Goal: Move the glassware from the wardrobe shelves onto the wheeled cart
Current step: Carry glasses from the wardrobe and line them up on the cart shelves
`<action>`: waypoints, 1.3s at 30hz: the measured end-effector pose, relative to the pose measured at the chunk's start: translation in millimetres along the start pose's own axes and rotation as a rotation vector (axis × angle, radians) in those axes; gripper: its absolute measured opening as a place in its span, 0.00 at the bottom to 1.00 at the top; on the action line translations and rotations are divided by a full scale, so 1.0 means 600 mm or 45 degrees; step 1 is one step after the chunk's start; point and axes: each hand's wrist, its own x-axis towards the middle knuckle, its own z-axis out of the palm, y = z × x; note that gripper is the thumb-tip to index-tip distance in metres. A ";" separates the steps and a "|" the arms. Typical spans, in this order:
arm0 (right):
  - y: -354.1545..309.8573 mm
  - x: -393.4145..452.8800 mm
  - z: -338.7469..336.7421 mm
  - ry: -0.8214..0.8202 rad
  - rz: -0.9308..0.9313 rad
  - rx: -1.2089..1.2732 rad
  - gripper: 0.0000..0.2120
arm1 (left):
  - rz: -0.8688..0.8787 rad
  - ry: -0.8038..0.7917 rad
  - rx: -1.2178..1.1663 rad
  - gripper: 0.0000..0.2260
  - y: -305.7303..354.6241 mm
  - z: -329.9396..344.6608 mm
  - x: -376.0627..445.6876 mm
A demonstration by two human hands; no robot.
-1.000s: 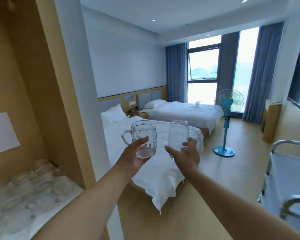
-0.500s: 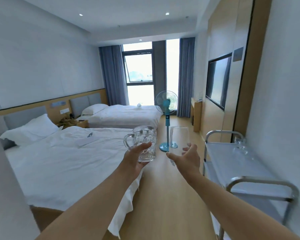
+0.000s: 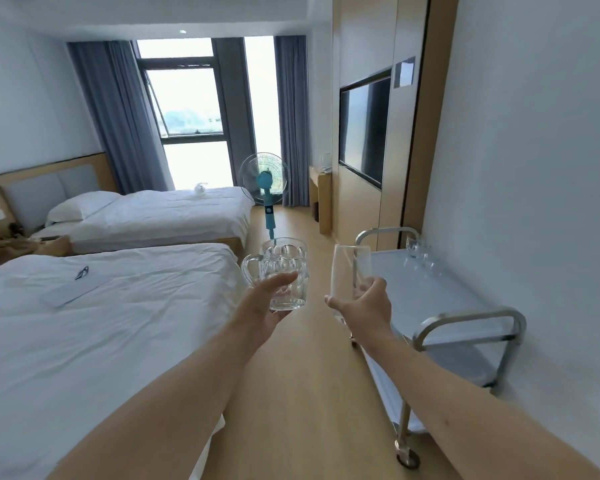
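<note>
Left hand: the left hand (image 3: 267, 306) grasps a dimpled glass mug (image 3: 284, 273) near its base, thumb across the front; the mug stands upright in the air, its handle pointing left, over the wooden floor (image 3: 291, 410).
Right hand: the right hand (image 3: 364, 306) grasps a tall clear tumbler (image 3: 349, 270) around its lower part; the tumbler leans a little and is beside the left edge of the cart, not yet on it.
Cart: a steel wheeled cart (image 3: 465, 320) stands against the white wall on the right, with tube handles at both ends and a lower shelf.
Glassware on cart: a small group of clear glasses (image 3: 418, 252) stands at the far end of the top shelf, well apart from both hands.
Near bed: a white bed (image 3: 84, 341) on the left carries a sheet of paper (image 3: 77, 289).
Far bed: a second white bed (image 3: 160, 213) with a pillow lies behind it.
Fan: a blue standing fan (image 3: 264, 181) stands between the far bed and the curtains.
Wall: a dark television (image 3: 362, 128) hangs on the right wall.
</note>
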 end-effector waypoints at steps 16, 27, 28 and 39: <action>0.127 0.296 0.069 0.000 0.145 -0.098 0.44 | -0.227 0.029 -0.001 0.26 -0.080 0.050 0.336; 0.224 0.496 0.103 -0.049 0.280 -0.082 0.49 | -0.339 0.008 0.031 0.22 -0.133 0.085 0.545; 0.231 0.510 0.107 -0.056 0.286 -0.085 0.49 | -0.347 0.007 0.026 0.22 -0.138 0.086 0.561; 0.301 0.634 0.166 0.051 0.403 -0.131 0.48 | -0.492 -0.093 -0.031 0.25 -0.181 0.077 0.764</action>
